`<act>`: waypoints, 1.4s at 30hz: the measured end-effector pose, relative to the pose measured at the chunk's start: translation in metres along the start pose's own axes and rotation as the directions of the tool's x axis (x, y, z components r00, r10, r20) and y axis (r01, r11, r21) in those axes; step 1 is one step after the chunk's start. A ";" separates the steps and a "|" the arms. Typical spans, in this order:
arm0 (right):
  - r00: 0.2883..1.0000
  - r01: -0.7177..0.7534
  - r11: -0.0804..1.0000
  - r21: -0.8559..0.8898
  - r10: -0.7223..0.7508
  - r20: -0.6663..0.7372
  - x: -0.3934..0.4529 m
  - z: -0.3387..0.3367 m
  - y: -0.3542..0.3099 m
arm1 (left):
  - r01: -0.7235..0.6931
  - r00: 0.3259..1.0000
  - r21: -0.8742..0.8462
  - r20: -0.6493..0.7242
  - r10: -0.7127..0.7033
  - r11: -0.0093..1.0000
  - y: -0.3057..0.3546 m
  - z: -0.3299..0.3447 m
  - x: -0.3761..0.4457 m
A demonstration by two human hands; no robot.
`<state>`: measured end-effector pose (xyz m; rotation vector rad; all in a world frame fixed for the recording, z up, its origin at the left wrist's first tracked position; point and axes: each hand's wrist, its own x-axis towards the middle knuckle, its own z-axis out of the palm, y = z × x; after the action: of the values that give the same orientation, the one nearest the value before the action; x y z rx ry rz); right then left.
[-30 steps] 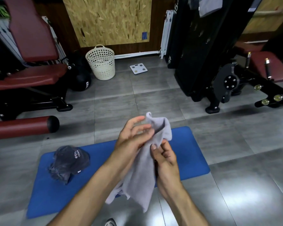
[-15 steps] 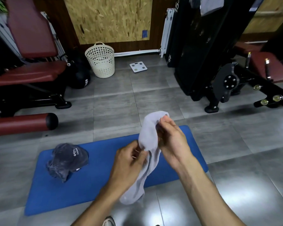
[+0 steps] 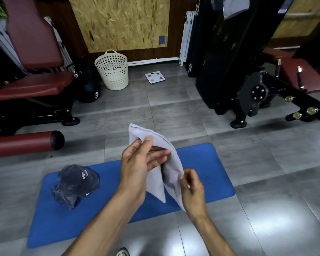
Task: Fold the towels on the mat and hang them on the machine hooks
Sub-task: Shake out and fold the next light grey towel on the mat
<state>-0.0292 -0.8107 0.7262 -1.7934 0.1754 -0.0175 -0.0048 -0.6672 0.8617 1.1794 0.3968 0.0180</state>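
Our left hand [image 3: 137, 169] holds the top of the gray towel [image 3: 171, 174], thumb pinching it. Our right hand [image 3: 191, 187] pinches its lower edge. The towel hangs in the air over the blue mat [image 3: 207, 174]. A dark towel [image 3: 75, 185] lies bunched on the mat's left side. Far back stands a white basket [image 3: 112, 71]; we cannot tell what is inside.

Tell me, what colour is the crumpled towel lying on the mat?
Dark grey-blue towel with white print, head view.

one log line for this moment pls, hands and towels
left hand: grips grey towel | right hand: pinches its edge | towel: half folded, held above blue mat | dark towel: crumpled on mat
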 end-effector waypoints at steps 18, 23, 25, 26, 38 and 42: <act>0.891 0.046 0.977 0.209 -0.135 0.434 0.026 -0.057 -0.077 | -0.341 0.722 0.630 0.651 -0.235 0.698 -0.039 -0.034 0.061; 0.863 0.047 0.984 0.173 -0.127 0.489 0.027 -0.072 -0.069 | -0.415 0.666 0.627 0.703 -0.249 0.660 -0.047 -0.027 0.054; 0.870 -0.004 0.986 0.166 -0.078 0.486 0.027 -0.079 -0.070 | -0.448 0.665 0.621 0.712 -0.224 0.643 -0.047 -0.025 0.053; 0.876 -0.007 0.989 0.150 -0.066 0.477 0.029 -0.084 -0.070 | -0.445 0.671 0.613 0.711 -0.211 0.653 -0.047 -0.025 0.053; 0.868 0.227 0.974 -0.004 -0.201 0.454 0.036 -0.104 -0.092 | -0.520 0.641 0.620 0.738 -0.211 0.588 -0.037 0.024 0.037; 0.781 0.361 0.915 -0.182 -0.190 0.595 0.040 -0.119 -0.088 | -0.579 0.588 0.561 0.790 -0.174 0.592 -0.029 0.030 0.039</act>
<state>0.0076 -0.9116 0.8355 -2.0202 -0.5508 0.3485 0.0351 -0.6969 0.8339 1.9812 -0.6770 -0.5095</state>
